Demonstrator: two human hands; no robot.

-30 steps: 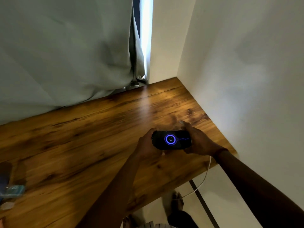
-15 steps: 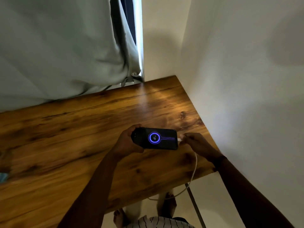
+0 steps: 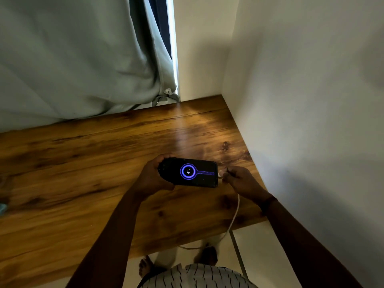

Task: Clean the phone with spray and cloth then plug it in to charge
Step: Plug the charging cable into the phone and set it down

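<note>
Phone (image 3: 188, 172), screen lit showing 41, sits over the wooden table's (image 3: 83, 163) right edge; left hand (image 3: 152, 177) grips its end, right hand (image 3: 241, 180) pinches the white charging cable's (image 3: 235, 217) plug at its port.

— Where's the phone (image 3: 188, 172)?
— Over the right end of the table (image 3: 83, 163), lying sideways, screen up. The left hand (image 3: 151, 177) grips its left end.
— The screen?
— Dark, with a glowing blue-violet ring reading 41 and a line running to the right end.
— The cable (image 3: 234, 217)?
— White. The right hand (image 3: 241, 181) pinches it at the phone's right end, and it drops past the table edge.
</note>
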